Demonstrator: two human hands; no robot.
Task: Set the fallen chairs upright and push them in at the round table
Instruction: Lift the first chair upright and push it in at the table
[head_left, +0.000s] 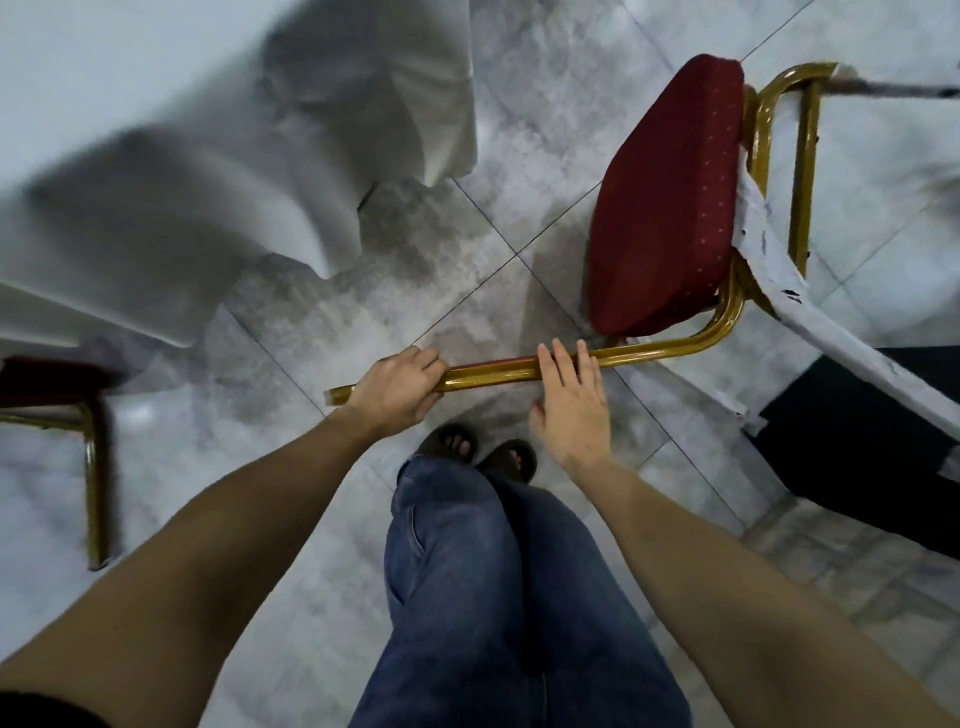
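Note:
A fallen chair (670, 208) with a red padded seat and a gold metal frame lies on its side on the tiled floor at the right. One gold leg (493, 371) stretches left toward me. My left hand (397, 389) is wrapped around that leg near its foot. My right hand (574, 405) hovers flat over the same leg further right, fingers spread, its fingertips resting on the tube. The round table's white cloth (208, 171) hangs in folds at the upper left.
A second red and gold chair (78, 415) shows at the left edge, partly under the cloth. A white, chipped beam (810, 306) slants across the right beside a black object (857, 447). My jeans and sandalled feet (478, 457) are below the leg.

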